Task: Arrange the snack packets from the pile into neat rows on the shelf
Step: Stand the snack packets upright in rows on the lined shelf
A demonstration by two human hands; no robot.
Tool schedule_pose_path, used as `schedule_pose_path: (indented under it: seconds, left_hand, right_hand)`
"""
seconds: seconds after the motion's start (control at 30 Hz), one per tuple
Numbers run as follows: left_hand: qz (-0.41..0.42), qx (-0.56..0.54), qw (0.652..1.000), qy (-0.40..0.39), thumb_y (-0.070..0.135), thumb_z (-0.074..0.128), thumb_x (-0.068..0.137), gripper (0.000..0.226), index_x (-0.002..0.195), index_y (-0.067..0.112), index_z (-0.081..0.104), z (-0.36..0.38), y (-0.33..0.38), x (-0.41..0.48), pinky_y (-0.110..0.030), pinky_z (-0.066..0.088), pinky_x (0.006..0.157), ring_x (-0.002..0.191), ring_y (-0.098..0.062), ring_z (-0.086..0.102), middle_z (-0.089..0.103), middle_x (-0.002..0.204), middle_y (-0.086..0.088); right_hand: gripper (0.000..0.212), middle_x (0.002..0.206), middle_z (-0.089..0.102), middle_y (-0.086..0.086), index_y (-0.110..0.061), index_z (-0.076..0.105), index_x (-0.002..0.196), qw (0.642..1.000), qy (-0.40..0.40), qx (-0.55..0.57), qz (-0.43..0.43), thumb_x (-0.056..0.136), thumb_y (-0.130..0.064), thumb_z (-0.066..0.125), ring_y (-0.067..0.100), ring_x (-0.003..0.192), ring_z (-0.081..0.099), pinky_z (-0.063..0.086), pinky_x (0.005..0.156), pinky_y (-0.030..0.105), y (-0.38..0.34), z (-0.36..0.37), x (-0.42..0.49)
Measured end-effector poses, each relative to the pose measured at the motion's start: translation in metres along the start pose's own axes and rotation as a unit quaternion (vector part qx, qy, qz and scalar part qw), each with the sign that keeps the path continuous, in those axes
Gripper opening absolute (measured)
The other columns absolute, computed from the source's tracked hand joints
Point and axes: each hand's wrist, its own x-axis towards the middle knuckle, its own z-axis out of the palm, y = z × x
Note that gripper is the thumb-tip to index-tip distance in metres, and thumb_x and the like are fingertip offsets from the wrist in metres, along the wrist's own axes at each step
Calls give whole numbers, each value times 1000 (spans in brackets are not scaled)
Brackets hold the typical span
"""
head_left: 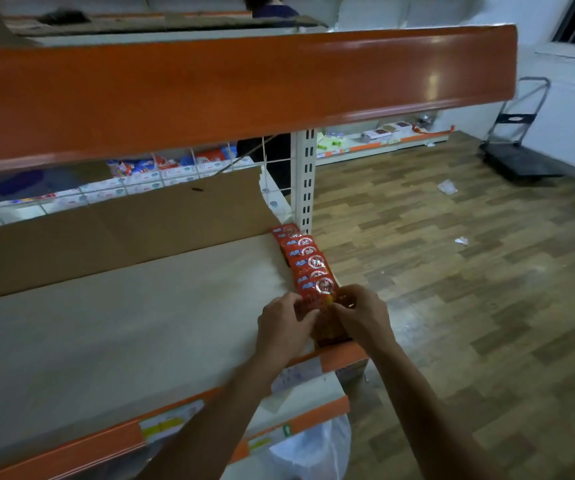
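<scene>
I see both hands, left hand [284,327] and right hand [362,315], pinching the front packet [327,308]; the row [308,261] runs toward upper centre.

Platform trolley [518,161] by white wall [573,109], wood-pattern floor [487,289] with 2 litter scraps [447,186], white plastic bag [314,448]

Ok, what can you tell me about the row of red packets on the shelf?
The row of red packets is made up of glossy sachets with round white emblems and blue labels. They overlap like shingles along the right edge of the shelf, back to front. The left hand and right hand both pinch the front packet.
</scene>
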Motion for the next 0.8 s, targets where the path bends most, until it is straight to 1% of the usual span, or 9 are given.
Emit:
schedule_pose_path:
  seconds: [0.07, 0.13, 0.23, 0.4, 0.47, 0.6, 0.7, 0.8]
  left_hand:
    - [-9, -12, 1000, 9, 39, 66, 86, 43, 122, 17, 58, 0, 2, -1, -29, 51, 89, 102, -15, 64, 66, 118, -1]
    - [-19, -31, 999, 14, 37, 66, 87, 45, 125, 17, 54, 0, 4, -2, -31, 52, 89, 103, -16, 65, 66, 120, -2]
    - [-30, -50, 998, 22, 35, 65, 88, 45, 127, 17, 52, 1, 7, -1, -28, 52, 85, 102, -16, 65, 65, 121, -3]
    - [-37, -73, 996, 40, 31, 63, 90, 39, 125, 14, 57, 2, 9, 2, -24, 50, 82, 102, -15, 64, 65, 120, -4]
    - [-33, -74, 996, 43, 30, 63, 90, 38, 125, 14, 57, 4, 10, 2, -22, 49, 80, 101, -13, 63, 65, 120, -4]
    - [-28, -87, 995, 46, 29, 63, 91, 40, 128, 14, 55, 7, 11, 5, -20, 48, 79, 103, -11, 62, 64, 123, -4]
    - [-29, -95, 994, 43, 27, 63, 91, 41, 129, 15, 54, 9, 9, 6, -15, 45, 75, 100, -7, 59, 63, 124, -3]
    - [-34, -106, 993, 36, 27, 63, 91, 41, 130, 16, 53, 10, 7, 6, -16, 45, 76, 105, -12, 61, 62, 126, -4]
  right_hand:
    - [31, 108, 69, 6, -14, 65, 115, 1000, -3, -3, -7, 85, -23, 67, 17, 94, 64, 55, 84, 36, 0, -1, 1]
    - [32, 108, 69, 6, -14, 65, 116, 1000, -5, 1, -14, 85, -23, 67, 16, 91, 63, 56, 81, 34, 1, -2, 1]
    - [36, 111, 68, 8, -12, 63, 119, 1000, -11, 7, -18, 85, -24, 67, 19, 96, 63, 56, 83, 37, 1, -4, -1]
    - [36, 115, 66, 7, -12, 63, 122, 999, -32, 15, -24, 89, -27, 64, 20, 100, 62, 55, 86, 38, 1, -7, -1]
    - [36, 116, 66, 7, -11, 62, 122, 999, -34, 19, -29, 89, -26, 63, 20, 101, 62, 55, 86, 37, 0, -8, -1]
    - [35, 116, 66, 9, -10, 62, 122, 999, -29, 39, -24, 89, -22, 63, 22, 101, 62, 55, 87, 42, -2, -10, 0]
    - [34, 117, 65, 9, -10, 62, 122, 999, -27, 38, -22, 89, -20, 63, 23, 103, 62, 54, 89, 43, -4, -11, 1]
    - [36, 118, 65, 10, -9, 61, 124, 999, -28, 35, -24, 89, -19, 63, 24, 104, 62, 53, 91, 44, -5, -12, 1]
